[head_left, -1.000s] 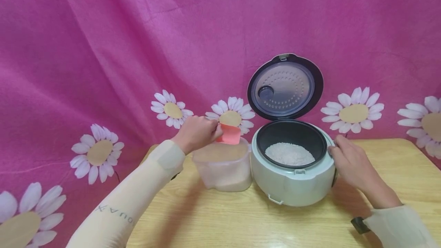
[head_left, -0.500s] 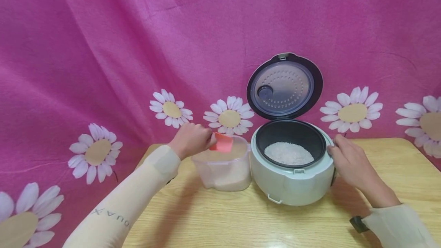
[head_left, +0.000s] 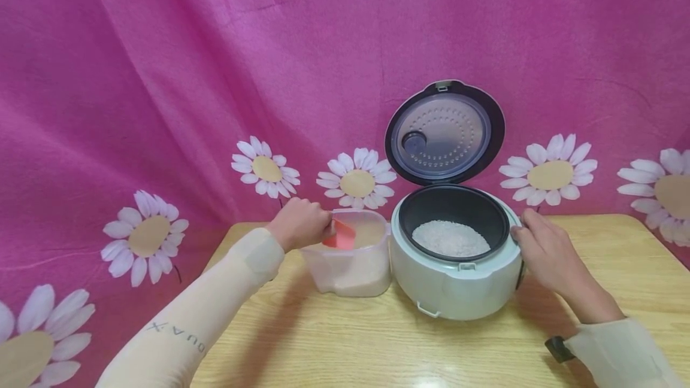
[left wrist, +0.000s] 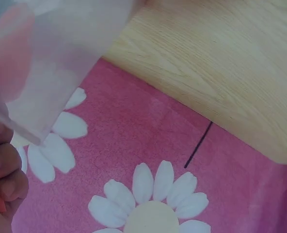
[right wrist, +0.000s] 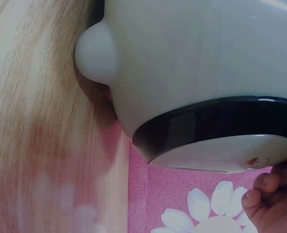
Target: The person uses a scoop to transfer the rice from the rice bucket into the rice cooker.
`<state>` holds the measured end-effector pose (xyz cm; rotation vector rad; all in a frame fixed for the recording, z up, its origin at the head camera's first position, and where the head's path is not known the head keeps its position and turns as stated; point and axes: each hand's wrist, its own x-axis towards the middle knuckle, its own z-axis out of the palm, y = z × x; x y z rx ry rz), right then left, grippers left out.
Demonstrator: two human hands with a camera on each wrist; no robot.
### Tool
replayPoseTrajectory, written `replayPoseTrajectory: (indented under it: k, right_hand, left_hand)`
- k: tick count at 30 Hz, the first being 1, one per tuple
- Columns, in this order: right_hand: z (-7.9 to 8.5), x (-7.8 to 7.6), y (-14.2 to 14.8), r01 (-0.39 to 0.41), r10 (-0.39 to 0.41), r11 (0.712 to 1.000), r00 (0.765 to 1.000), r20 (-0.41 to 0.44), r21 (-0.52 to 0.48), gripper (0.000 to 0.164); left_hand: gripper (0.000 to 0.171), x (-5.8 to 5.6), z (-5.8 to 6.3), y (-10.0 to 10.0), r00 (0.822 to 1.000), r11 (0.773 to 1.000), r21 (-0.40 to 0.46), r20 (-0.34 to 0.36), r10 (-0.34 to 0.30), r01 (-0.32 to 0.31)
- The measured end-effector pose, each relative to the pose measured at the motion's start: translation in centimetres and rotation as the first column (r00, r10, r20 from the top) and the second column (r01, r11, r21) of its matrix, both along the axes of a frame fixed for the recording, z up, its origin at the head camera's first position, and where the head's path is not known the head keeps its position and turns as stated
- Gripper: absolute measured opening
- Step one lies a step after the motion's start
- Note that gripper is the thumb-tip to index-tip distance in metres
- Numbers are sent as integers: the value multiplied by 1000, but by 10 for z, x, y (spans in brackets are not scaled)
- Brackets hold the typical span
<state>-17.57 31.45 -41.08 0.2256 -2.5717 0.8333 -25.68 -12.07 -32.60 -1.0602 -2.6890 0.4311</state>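
Observation:
My left hand [head_left: 300,223] grips the handle of a red-orange scoop [head_left: 341,235]. The scoop's cup dips into the mouth of a translucent plastic container [head_left: 356,274] that holds rice. Through the container wall [left wrist: 75,43] in the left wrist view, the scoop shows as a blurred red shape. A pale green rice cooker [head_left: 455,295] stands just right of the container, its lid [head_left: 443,133] raised. White rice [head_left: 451,238] lies in its dark inner pot. My right hand [head_left: 550,250] holds the cooker's right rim; its curled fingertips [right wrist: 269,183] show by the side panel.
Container and cooker stand side by side on a light wooden table [head_left: 345,352]. A pink cloth [head_left: 323,64] with large white daisies hangs behind the table. The raised lid stands upright at the cooker's back. A folded carry handle or latch [head_left: 428,310] sticks out low on its front.
My left hand has moved slightly left and down, taking the scoop from above the container's rim into its mouth. My right hand stays on the cooker.

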Motion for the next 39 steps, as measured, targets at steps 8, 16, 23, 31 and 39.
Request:
replayPoseTrajectory:
  k: [8, 16, 23, 31, 39]
  right_hand:
    - [2, 1, -1, -7, 8, 1000, 1000, 18, -10, 12]
    - [1, 3, -2, -13, 13, 1000, 1000, 24, -13, 11]
    - [1, 2, -1, -11, 11, 1000, 1000, 1, -13, 11]
    - [0, 2, -1, -4, 4, 1000, 1000, 16, -10, 11]
    - [0, 1, -1, -5, 5, 1000, 1000, 0, -7, 11]
  left_hand:
    - [21, -2, -4, 11, 1000, 967, -255, -24, -11, 4]
    - [27, -4, -10, 28, 1000, 908, -420, -27, -13, 1]
    - [21, -7, -15, 33, 1000, 866, -499, -5, 0, -2]
    - [16, -13, -19, 40, 991, 821, -571, 109, 82, -5]
    - [18, -17, -23, 41, 983, 809, -587, 144, 113, -7]
